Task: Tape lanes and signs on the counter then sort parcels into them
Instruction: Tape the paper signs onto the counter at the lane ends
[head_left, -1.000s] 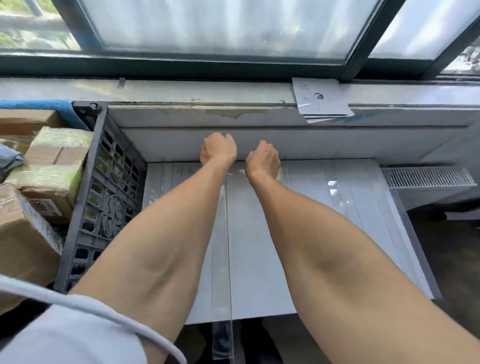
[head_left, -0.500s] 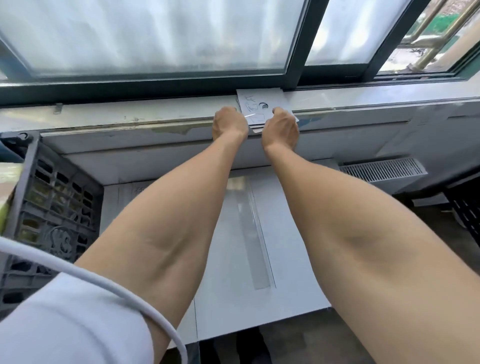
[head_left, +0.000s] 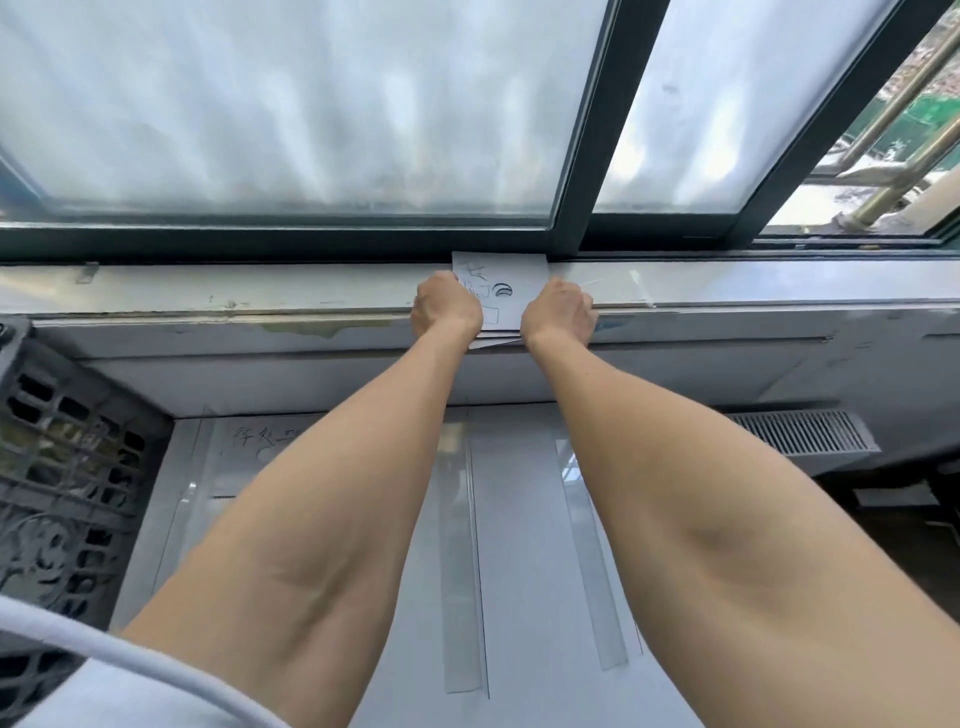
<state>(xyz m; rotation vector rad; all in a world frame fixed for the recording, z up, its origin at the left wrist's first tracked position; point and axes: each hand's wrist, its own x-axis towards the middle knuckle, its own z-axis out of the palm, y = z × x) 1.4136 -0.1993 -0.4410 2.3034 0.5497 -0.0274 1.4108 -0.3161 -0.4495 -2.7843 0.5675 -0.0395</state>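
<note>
- Left hand (head_left: 448, 304) and right hand (head_left: 557, 312): both reach to the window sill (head_left: 208, 291) and sit at either side of the stack of paper signs (head_left: 501, 278). The fingers curl under and seem to close on the stack's left and right edges; the fingertips are hidden behind the knuckles, so the exact pinch cannot be told.
- Stack of paper signs: several white sheets lying on the sill against the dark window frame (head_left: 576, 156), the top one bearing handwritten marks. The lower edges fan out slightly over the sill's front lip.
- Counter (head_left: 519, 519): a pale surface below the sill, between the forearms. Two clear tape strips, one (head_left: 460, 571) left of the other (head_left: 587, 561), run from front to back and mark lane borders. Further faint strips lie near the left edge.
- Taped sign (head_left: 260, 441): a sheet with handwriting already lies flat in the leftmost lane, at the back of the counter.
- Crate (head_left: 57, 493): a dark slatted crate stands just beside the counter's left edge; what is inside cannot be made out.
- Progress, as judged: lane taping looks largely done and one sign is placed. The remaining signs are apparently being fetched now. No parcel lies on the counter, so sorting is not yet begun.
</note>
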